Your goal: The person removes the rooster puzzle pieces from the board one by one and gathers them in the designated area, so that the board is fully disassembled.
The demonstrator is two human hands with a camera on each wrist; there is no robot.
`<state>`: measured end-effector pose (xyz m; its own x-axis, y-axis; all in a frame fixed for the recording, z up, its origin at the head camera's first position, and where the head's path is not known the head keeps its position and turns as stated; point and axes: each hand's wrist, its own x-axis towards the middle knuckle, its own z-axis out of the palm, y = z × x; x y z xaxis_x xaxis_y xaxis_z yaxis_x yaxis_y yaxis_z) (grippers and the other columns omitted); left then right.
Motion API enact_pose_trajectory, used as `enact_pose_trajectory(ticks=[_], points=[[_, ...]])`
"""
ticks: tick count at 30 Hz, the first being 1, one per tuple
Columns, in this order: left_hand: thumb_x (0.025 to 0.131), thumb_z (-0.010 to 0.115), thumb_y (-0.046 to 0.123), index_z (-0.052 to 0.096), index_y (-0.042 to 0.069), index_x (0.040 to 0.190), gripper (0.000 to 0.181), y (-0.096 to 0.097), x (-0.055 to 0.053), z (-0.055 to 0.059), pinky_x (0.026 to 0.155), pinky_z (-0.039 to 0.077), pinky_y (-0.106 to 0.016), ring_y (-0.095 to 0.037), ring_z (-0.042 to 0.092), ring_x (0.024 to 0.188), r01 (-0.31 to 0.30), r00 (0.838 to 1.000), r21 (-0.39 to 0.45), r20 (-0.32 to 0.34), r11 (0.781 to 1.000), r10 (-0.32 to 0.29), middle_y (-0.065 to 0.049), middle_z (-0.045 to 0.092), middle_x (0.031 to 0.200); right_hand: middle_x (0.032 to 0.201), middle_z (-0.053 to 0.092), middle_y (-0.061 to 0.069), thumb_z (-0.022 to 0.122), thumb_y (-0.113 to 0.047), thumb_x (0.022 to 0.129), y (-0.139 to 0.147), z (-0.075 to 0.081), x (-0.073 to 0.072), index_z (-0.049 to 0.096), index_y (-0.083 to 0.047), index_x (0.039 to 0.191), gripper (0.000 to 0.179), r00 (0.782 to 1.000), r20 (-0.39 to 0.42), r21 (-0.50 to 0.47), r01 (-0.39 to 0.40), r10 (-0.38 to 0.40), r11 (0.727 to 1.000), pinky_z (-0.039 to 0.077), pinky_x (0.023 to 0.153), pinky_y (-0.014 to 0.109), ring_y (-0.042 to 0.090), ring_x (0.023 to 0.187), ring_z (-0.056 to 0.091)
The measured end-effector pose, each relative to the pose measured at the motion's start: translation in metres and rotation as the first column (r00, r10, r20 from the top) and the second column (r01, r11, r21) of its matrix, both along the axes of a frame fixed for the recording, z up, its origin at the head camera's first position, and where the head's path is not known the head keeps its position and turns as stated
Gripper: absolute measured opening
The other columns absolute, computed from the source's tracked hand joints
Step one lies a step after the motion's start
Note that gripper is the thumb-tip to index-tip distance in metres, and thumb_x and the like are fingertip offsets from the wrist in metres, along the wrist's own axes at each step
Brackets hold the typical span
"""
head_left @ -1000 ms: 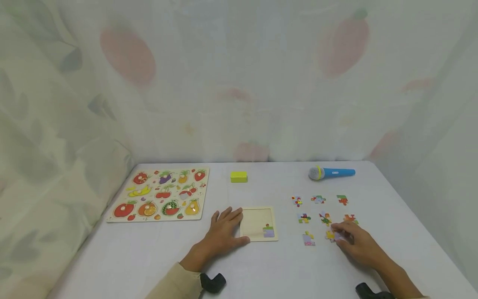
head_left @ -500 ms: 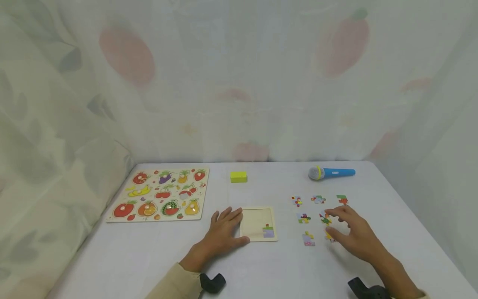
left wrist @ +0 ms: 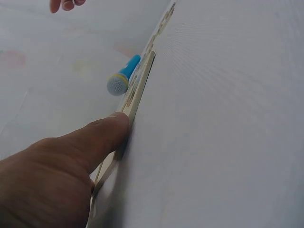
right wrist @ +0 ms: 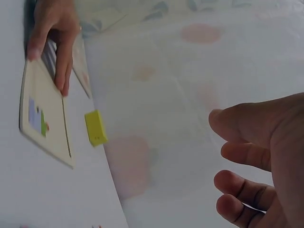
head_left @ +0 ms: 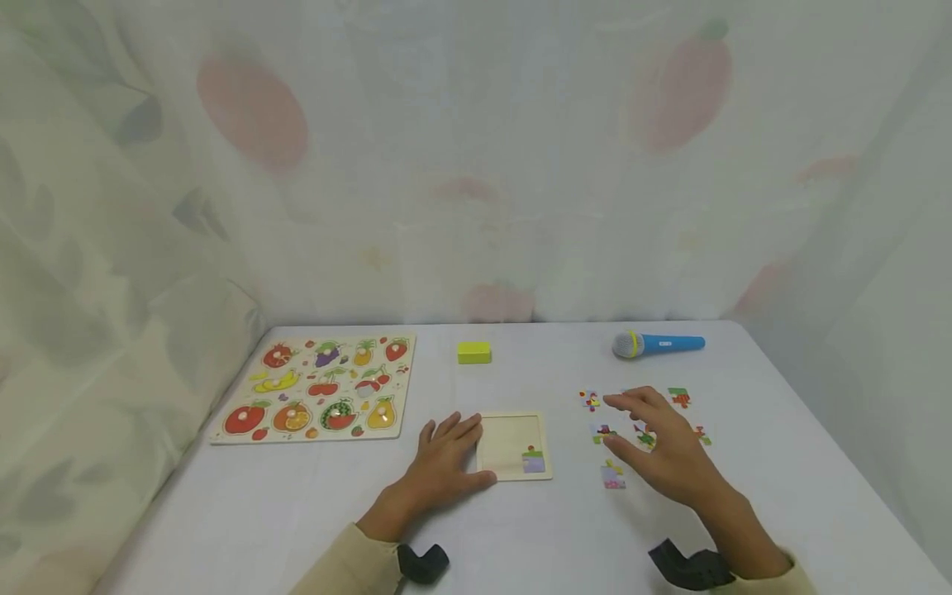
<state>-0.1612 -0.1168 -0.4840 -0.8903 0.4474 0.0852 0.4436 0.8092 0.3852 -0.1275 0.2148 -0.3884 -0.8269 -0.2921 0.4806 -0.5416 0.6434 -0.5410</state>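
My left hand [head_left: 445, 463] rests at the left side of a small square wooden puzzle frame [head_left: 509, 416], its straight fingertips at the edge and thumb at the near left corner. One purple-and-green jigsaw piece [head_left: 533, 460] lies in the frame's near right corner. My right hand [head_left: 665, 454] hovers over the loose jigsaw pieces, thumb and fingers apart with nothing between them. Around it lie a lilac-and-yellow piece [head_left: 613, 476], a green-and-red piece [head_left: 644, 437] and several others. The hand covers part of the group.
A wooden fruit puzzle board [head_left: 301, 397] lies at the left. Toward the back are a yellow-green block [head_left: 473, 353] and a blue toy microphone [head_left: 659, 344]. A patterned curtain [head_left: 476, 165] hangs behind the white table [head_left: 476, 537].
My right hand has lifted from a yellow-and-lilac piece in the near row and moved left and away from me, with its thumb and fingers spreading. The left hand stays in place.
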Motion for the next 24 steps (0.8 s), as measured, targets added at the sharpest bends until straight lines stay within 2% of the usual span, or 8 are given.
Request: enact_pose_trajectory(ticks=[9,16,21,24], points=[[0.083,0.063,0.06,0.045,0.011,0.145,0.082,0.0,0.0,0.001,0.108,0.008,-0.061,-0.029,0.021,0.142,0.001,1.0,0.011,0.003,1.0,-0.001,0.001,0.035,0.153,0.111,0.052,-0.007,0.076,-0.013,0.084,-0.04,-0.016,-0.009,0.061,-0.012,0.129,0.048,0.993,0.054,-0.07,-0.098,0.102,0.993,0.048,0.079,0.04,0.012,0.099,0.051],[0.082,0.063,0.061,0.046,0.01,0.145,0.082,0.0,0.0,-0.001,0.108,0.008,-0.061,-0.029,0.022,0.141,0.0,1.0,0.021,-0.002,1.0,0.0,0.001,0.035,0.152,0.108,0.049,-0.009,0.072,-0.019,0.088,-0.066,-0.034,-0.015,0.059,-0.013,0.132,0.047,0.98,0.154,-0.06,-0.119,0.127,0.991,0.047,0.077,0.044,0.017,0.095,0.049],[0.082,0.064,0.061,0.046,0.01,0.145,0.082,0.0,0.0,-0.001,0.108,0.008,-0.061,-0.03,0.023,0.141,0.001,1.0,0.014,-0.004,1.0,-0.001,0.001,0.035,0.152,0.109,0.052,0.002,0.07,-0.017,0.089,-0.073,-0.05,-0.018,0.059,-0.008,0.131,0.045,0.97,0.185,-0.075,-0.148,0.159,0.986,0.046,0.079,0.043,0.028,0.097,0.051],[0.082,0.063,0.061,0.046,0.01,0.144,0.082,0.0,-0.001,-0.002,0.108,0.009,-0.061,-0.029,0.023,0.141,-0.001,1.0,0.006,-0.015,1.0,0.001,0.001,0.036,0.152,0.11,0.053,0.007,0.069,-0.016,0.089,-0.075,-0.058,-0.021,0.059,-0.005,0.132,0.045,0.966,0.2,-0.064,-0.154,0.163,0.986,0.045,0.08,0.041,0.027,0.097,0.051]])
